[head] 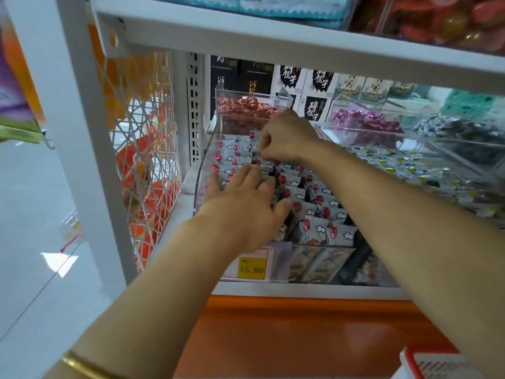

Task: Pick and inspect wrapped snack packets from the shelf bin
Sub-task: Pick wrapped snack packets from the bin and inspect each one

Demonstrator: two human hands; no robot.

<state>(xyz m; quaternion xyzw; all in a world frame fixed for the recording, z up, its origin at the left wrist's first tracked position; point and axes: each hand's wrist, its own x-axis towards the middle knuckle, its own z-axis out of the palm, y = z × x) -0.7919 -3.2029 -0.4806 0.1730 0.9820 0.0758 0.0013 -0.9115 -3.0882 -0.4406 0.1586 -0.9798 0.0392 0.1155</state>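
Observation:
A clear plastic shelf bin point(281, 265) holds several small white snack packets point(322, 212) printed with red dots and clouds. My left hand point(246, 206) lies flat on the packets at the bin's left side, fingers straight and spread. My right hand point(284, 138) reaches deeper into the bin with its fingers curled, pinching a packet near the middle rows; the pinched packet is mostly hidden under the fingers. Both forearms stretch in from the bottom of the view.
A yellow price tag point(251, 268) reading 15.80 hangs on the bin's front. A neighbouring bin point(410, 170) of packets with green marks stands to the right. Bins of red point(246, 108) and purple point(363, 120) wrapped sweets sit behind. The white shelf board point(273, 39) overhangs closely.

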